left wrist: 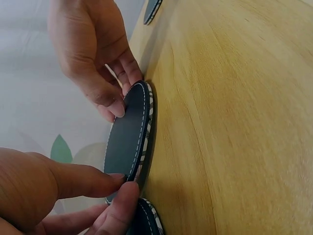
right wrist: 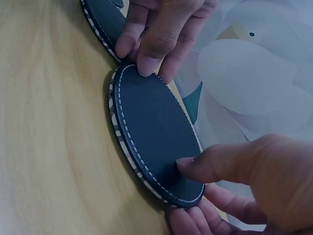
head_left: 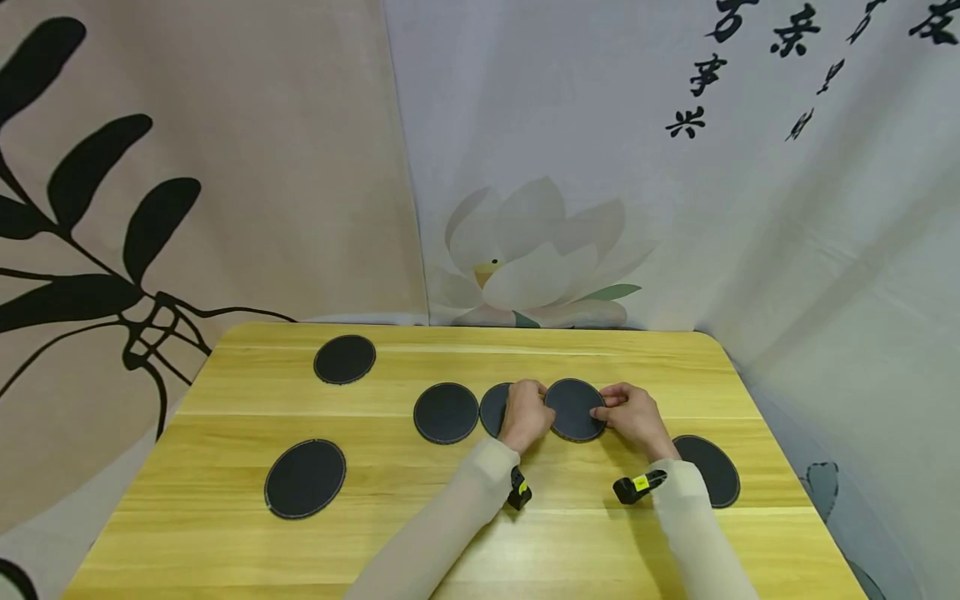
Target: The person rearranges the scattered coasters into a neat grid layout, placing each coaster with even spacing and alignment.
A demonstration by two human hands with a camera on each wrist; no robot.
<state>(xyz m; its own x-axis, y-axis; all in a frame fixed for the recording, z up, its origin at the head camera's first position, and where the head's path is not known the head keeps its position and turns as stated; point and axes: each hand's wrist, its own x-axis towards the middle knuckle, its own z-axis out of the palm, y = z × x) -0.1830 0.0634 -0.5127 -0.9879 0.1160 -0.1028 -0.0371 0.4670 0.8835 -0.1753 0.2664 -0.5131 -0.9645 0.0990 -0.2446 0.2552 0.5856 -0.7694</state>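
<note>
Round stitched coaster (head_left: 573,409) held.
Its edges are pinched by left grip (head_left: 526,414) and right grip (head_left: 634,419); second coaster (head_left: 492,408) seen beneath left grip.

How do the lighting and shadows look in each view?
Head view: pale glare on the near table, soft shadow beside the right sleeve; left wrist view: shadow along the held disc; right wrist view: a bluish cast, shadow along the same disc.

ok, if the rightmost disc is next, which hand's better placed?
Probably the right hand: it's nearer the rightmost disc, which its sleeve partly covers in the head view. The left hand is farther off, beyond the held disc. Both pinch that disc, so right should release first.
</note>
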